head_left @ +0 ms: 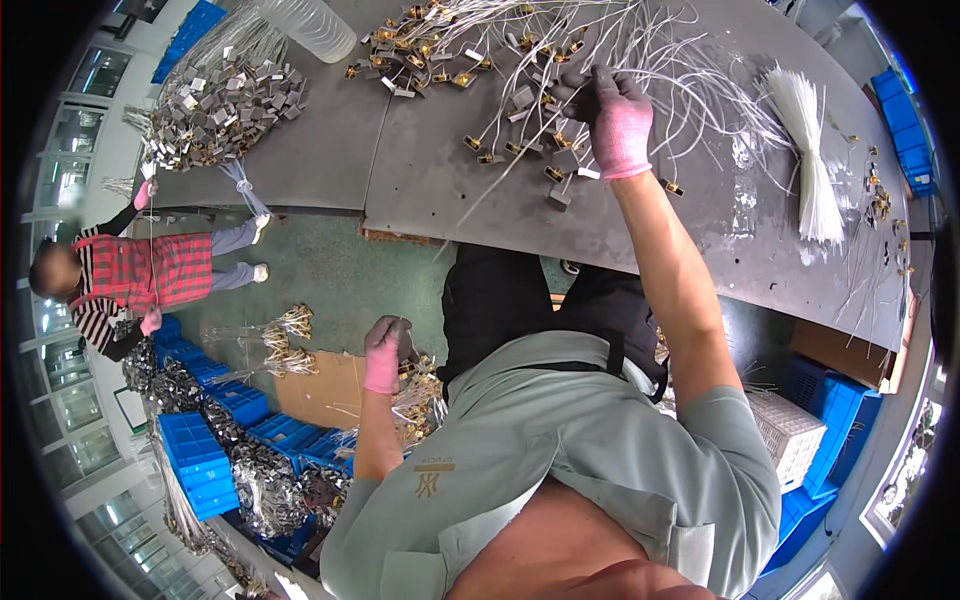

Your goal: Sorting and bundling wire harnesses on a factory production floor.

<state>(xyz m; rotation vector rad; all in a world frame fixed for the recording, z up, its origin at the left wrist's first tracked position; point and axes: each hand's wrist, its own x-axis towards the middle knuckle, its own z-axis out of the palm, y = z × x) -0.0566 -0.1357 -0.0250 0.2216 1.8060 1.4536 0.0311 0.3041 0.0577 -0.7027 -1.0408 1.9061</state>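
My right hand (613, 118), in a pink glove with dark grey fingers, reaches over the grey table. Its fingers are bent together around a thin white wire (500, 178), which slants down past the near table edge. Around that hand lie more white wires (690, 85) ending in small grey blocks (558, 200) and brass-coloured clips (555, 174). My left hand (388, 350), gloved the same way, hangs low beside my body, off the table. Its fingers are curled in, and whatever may be inside them is hidden.
A bundle of straight white wires (812, 160) lies on the right of the table. At the far left are a heap of grey blocks (225, 110) and a clear plastic bottle (310, 28). A person in a red checked apron (170, 270) stands left, near blue crates (195, 465).
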